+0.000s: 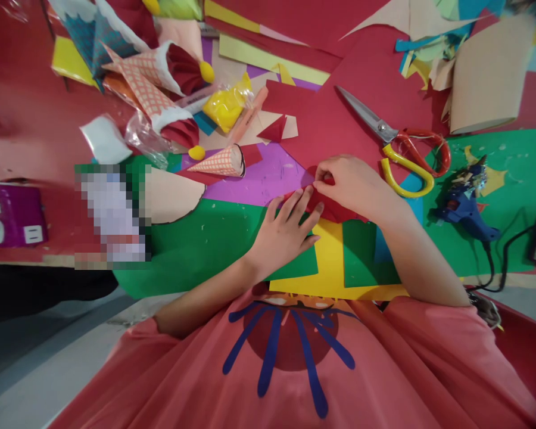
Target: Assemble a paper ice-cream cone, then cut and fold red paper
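Note:
A piece of red paper (339, 208) lies at the front of the work surface under both hands. My left hand (281, 232) rests on it with the fingers spread, pressing it from above. Thumb and fingers of my right hand (357, 187) are pinched together at its upper edge, partly hiding the fold there. Beyond the hands are a purple sheet (254, 179) and a small checked paper cone (221, 162). Scissors (388, 134) with red and yellow handles lie open beyond my right hand.
At the right are a blue glue gun (464, 211) with its cord and a rolled beige sheet (491, 77). Finished-looking paper cones (147, 77), a yellow packet (227, 104) and a white packet (106, 138) lie at the far left, near a purple power box (15, 217).

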{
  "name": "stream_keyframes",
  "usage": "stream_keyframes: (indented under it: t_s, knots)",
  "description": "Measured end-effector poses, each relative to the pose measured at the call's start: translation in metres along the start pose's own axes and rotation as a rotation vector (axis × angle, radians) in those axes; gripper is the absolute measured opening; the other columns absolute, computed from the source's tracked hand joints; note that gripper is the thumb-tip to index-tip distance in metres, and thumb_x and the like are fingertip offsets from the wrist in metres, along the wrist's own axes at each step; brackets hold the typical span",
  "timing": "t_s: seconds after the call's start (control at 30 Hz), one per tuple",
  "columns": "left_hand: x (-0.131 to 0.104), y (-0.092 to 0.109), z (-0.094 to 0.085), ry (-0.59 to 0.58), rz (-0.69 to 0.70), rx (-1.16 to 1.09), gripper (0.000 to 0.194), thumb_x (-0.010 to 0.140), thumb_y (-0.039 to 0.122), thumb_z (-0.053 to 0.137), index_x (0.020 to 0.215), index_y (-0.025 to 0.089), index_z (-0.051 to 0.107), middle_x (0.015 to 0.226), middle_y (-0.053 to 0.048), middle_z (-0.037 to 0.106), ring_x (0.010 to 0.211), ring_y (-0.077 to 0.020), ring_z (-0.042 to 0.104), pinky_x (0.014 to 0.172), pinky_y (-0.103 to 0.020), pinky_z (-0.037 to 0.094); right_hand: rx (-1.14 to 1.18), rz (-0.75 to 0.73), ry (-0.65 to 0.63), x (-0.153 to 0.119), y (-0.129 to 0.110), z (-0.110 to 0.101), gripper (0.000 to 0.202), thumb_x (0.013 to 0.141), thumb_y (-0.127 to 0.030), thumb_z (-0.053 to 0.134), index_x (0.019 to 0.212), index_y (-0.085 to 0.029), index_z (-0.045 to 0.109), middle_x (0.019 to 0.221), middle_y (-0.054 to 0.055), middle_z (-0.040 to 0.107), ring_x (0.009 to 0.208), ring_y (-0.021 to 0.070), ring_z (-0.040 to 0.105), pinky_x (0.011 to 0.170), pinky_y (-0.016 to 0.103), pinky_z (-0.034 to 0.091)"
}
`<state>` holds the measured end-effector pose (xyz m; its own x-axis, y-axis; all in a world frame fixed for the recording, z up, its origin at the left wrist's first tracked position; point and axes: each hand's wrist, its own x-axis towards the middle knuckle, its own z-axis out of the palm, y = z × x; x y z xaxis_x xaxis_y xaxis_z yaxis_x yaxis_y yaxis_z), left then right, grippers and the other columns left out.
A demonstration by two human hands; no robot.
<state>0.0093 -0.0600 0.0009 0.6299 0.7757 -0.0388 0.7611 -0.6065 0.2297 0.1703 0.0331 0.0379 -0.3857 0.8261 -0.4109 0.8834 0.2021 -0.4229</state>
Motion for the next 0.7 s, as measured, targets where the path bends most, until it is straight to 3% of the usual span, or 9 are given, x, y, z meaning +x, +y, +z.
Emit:
stream_keyframes:
  t_s: [0.13,0.23,0.33,0.37,0.43,0.5,0.57,0.7]
  knots:
    - [0.001,-0.008,-0.005,0.035,-0.003,-0.147,0.050,0.093,0.043,0.047,0.137,0.019,0.047,0.146,-0.017,0.046,0.134,-0.0307,0.044,0.111,-0.054,0.032,0.120,-0.076,0.064,-0.004,0.011,0.004,0.012,0.082,-0.017,0.052,0.075,-0.018,0.062,0.082,0.005,0.068,0.081,0.0188,0.059,0.074,0.032,0.042]
    - [0.009,-0.025,-0.017,0.158,-0.042,-0.392,0.043,0.096,0.044,0.039,0.131,0.022,0.050,0.141,-0.011,0.052,0.134,-0.0249,0.046,0.117,-0.053,0.025,0.276,-0.102,0.162,-0.011,0.022,0.002,0.008,0.080,-0.020,0.057,0.073,-0.020,0.061,0.076,0.003,0.067,0.072,0.0165,0.057,0.069,0.032,0.043]
    - [0.025,-0.044,-0.024,0.353,-0.159,-0.707,0.049,0.091,0.052,0.047,0.132,0.026,0.044,0.147,-0.011,0.044,0.140,-0.0246,0.039,0.113,-0.045,0.036,0.389,-0.099,0.316,-0.022,0.028,-0.001,0.010,0.082,-0.024,0.058,0.072,-0.022,0.059,0.075,0.002,0.065,0.070,0.0159,0.056,0.069,0.032,0.044]
    - [0.031,-0.048,-0.023,0.425,-0.198,-0.846,0.052,0.088,0.055,0.051,0.132,0.028,0.042,0.146,-0.010,0.045,0.137,-0.0235,0.043,0.110,-0.041,0.042,0.412,-0.104,0.366,-0.026,0.029,-0.002,0.011,0.083,-0.026,0.058,0.073,-0.023,0.058,0.076,0.002,0.064,0.071,0.0159,0.056,0.070,0.033,0.045]
    - [0.042,-0.053,-0.017,0.358,-0.224,-1.081,0.054,0.085,0.056,0.056,0.130,0.030,0.043,0.135,-0.008,0.055,0.124,-0.0214,0.057,0.099,-0.037,0.051,0.448,-0.123,0.452,-0.032,0.029,0.000,0.014,0.085,-0.029,0.056,0.073,-0.023,0.057,0.076,0.002,0.063,0.072,0.0161,0.056,0.071,0.034,0.046]
    - [0.051,-0.052,-0.006,0.313,-0.200,-1.260,0.051,0.082,0.057,0.060,0.120,0.025,0.051,0.112,-0.006,0.067,0.108,-0.0209,0.066,0.089,-0.035,0.056,0.478,-0.138,0.520,-0.035,0.028,0.005,0.016,0.086,-0.032,0.055,0.073,-0.023,0.056,0.076,0.002,0.061,0.072,0.0162,0.055,0.072,0.035,0.046]
    - [0.056,-0.049,0.004,0.418,-0.213,-1.330,0.048,0.078,0.061,0.062,0.104,0.022,0.059,0.095,-0.003,0.070,0.096,-0.0190,0.069,0.083,-0.032,0.058,0.510,-0.147,0.561,-0.035,0.028,0.010,0.016,0.086,-0.033,0.055,0.073,-0.023,0.056,0.074,0.002,0.060,0.071,0.0158,0.055,0.071,0.034,0.046]
    - [0.059,-0.047,0.013,0.493,-0.283,-1.428,0.041,0.077,0.058,0.066,0.091,0.020,0.064,0.085,0.000,0.070,0.082,-0.0136,0.069,0.075,-0.026,0.058,0.611,-0.164,0.565,-0.030,0.028,0.018,0.015,0.084,-0.031,0.058,0.073,-0.022,0.055,0.072,0.000,0.059,0.067,0.0137,0.054,0.068,0.032,0.045]
